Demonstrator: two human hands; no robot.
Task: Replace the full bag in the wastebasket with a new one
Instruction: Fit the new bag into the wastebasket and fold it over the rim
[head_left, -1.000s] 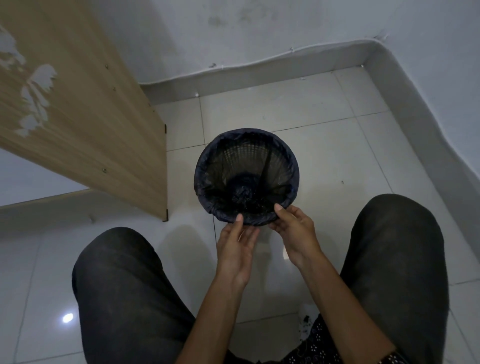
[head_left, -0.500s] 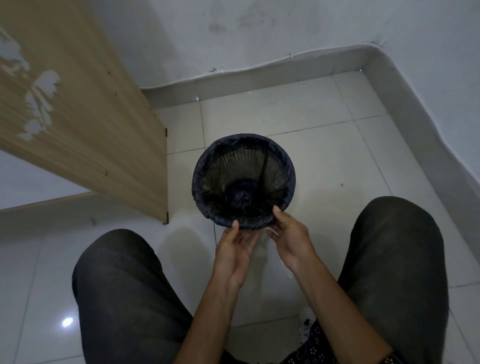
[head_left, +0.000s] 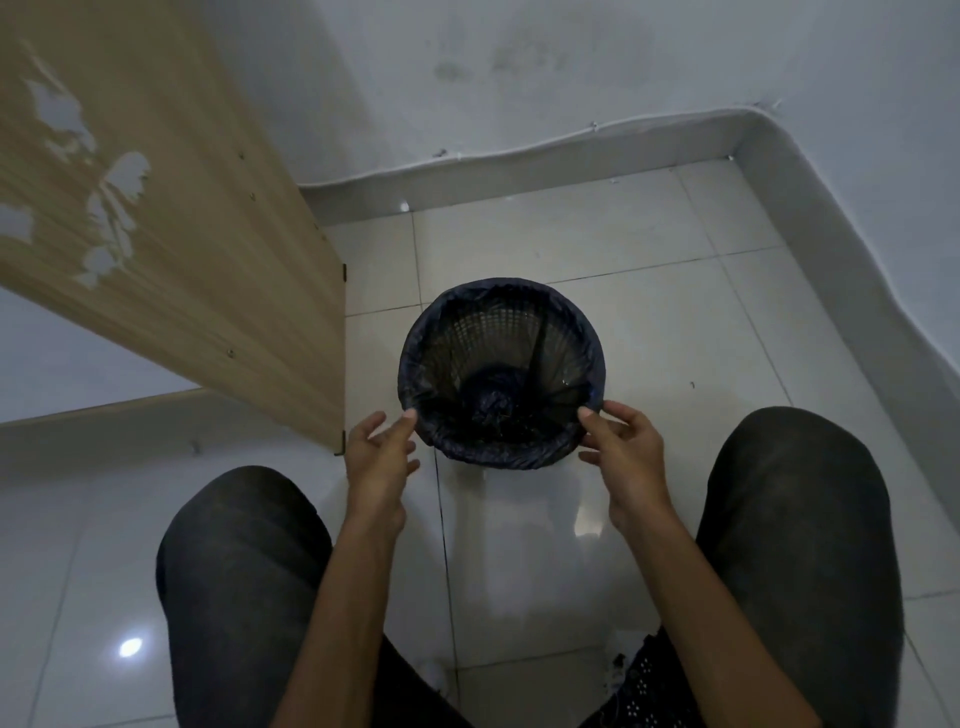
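We seem to be finishing the liner: the bag (head_left: 493, 453) folds over the wastebasket (head_left: 478, 332) on the floor between our knees, our left hand (head_left: 382, 457) and right hand (head_left: 626, 457) are loosely spread beside its rim and holding nothing, and next we need to snug the fold evenly.

Found the wastebasket (head_left: 480, 340) upright on the floor (head_left: 649, 322), toward its far edge, with the wall (head_left: 519, 78) behind. Saw the bag (head_left: 498, 458) inside it, folded over the rim. Noted an upright panel (head_left: 182, 208) to the left, just apart. Had the left hand (head_left: 382, 460) at the rim's near-left, the right hand (head_left: 626, 460) at its near-right, both between the left knee (head_left: 239, 545) and right knee (head_left: 800, 509).
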